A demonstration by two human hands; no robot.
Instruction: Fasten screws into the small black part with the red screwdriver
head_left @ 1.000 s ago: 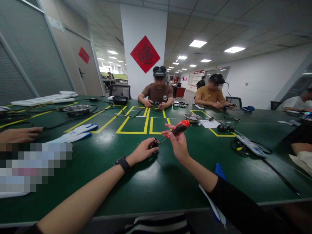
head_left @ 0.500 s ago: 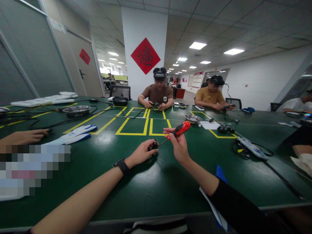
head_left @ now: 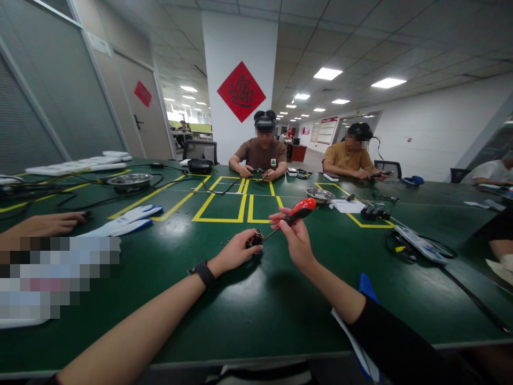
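Observation:
On the green table [head_left: 248, 315], my left hand [head_left: 236, 249] is closed around a small black part with a metallic top [head_left: 258, 235], which stands roughly upright; its exact kind is not clear. A screwdriver [head_left: 298, 212] with a red and black handle is in my right hand [head_left: 297, 240], its handle tilted up to the right. The thin shaft slopes down left to the side of the black part, and its tip is hard to make out against it. Tiny dark bits lie just left of my left hand.
White-and-blue gloves [head_left: 132, 219] lie to the left, near another person's hand [head_left: 60, 222]. Metal bowls [head_left: 130, 182] stand farther back. A power strip [head_left: 420, 244] and several black parts [head_left: 374, 213] are at the right. Two people sit across the table.
The whole view has shifted slightly to the right. Both hands keep their hold, and the screwdriver stays against the side of the black part at nearly the same angle.

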